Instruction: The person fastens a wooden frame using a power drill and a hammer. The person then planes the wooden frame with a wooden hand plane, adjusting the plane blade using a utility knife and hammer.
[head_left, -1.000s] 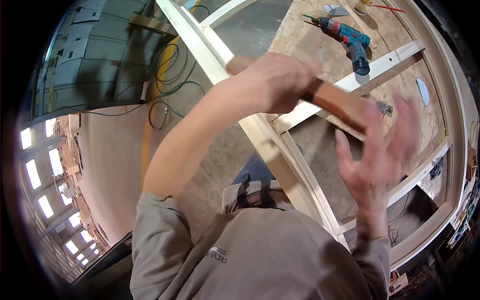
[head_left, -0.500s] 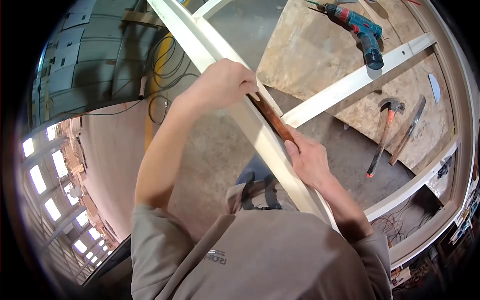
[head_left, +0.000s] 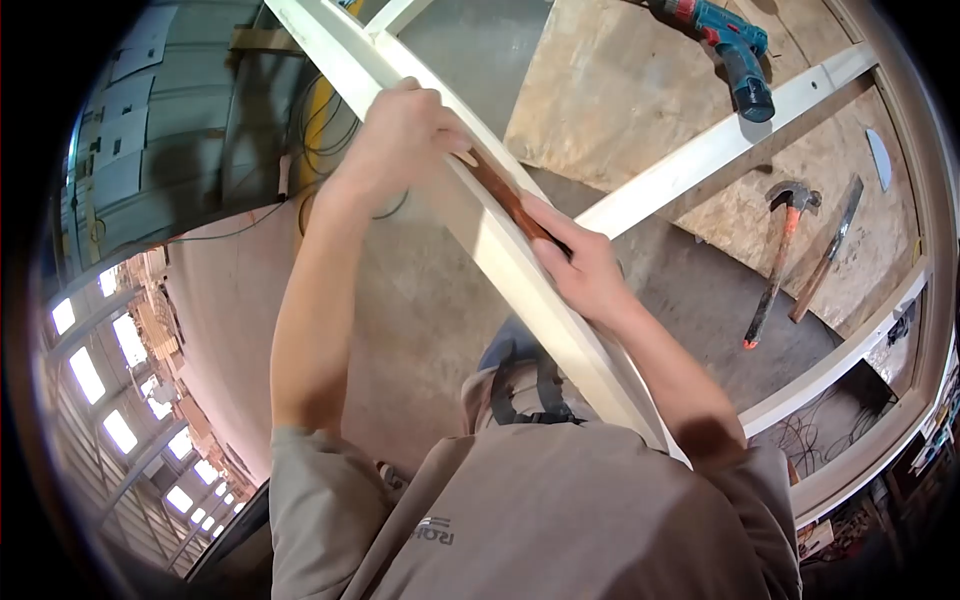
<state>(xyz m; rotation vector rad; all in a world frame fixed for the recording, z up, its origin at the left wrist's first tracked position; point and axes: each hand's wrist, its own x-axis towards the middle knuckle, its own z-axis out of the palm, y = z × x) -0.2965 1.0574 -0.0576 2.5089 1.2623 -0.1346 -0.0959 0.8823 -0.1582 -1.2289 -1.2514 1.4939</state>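
A reddish-brown wooden bar (head_left: 503, 196) lies along the pale wooden beam (head_left: 520, 275) of a frame. My left hand (head_left: 405, 135) has its fingers closed round the bar's upper end. Further down, my right hand (head_left: 580, 262) grips the lower end, its thumb and fingers against the wood. The bar's underside and both its ends are hidden by the beam and my hands.
Right of my hands, a hammer (head_left: 785, 250) and a chisel-like tool (head_left: 830, 250) rest on a plywood board (head_left: 590, 110). A teal cordless drill (head_left: 740, 60) lies by the crossbar (head_left: 730, 140). Cables run on the floor at the left.
Both hands came together on the beam with the bar, which was held up in the air a second ago. Since then they have slid up and left along it.
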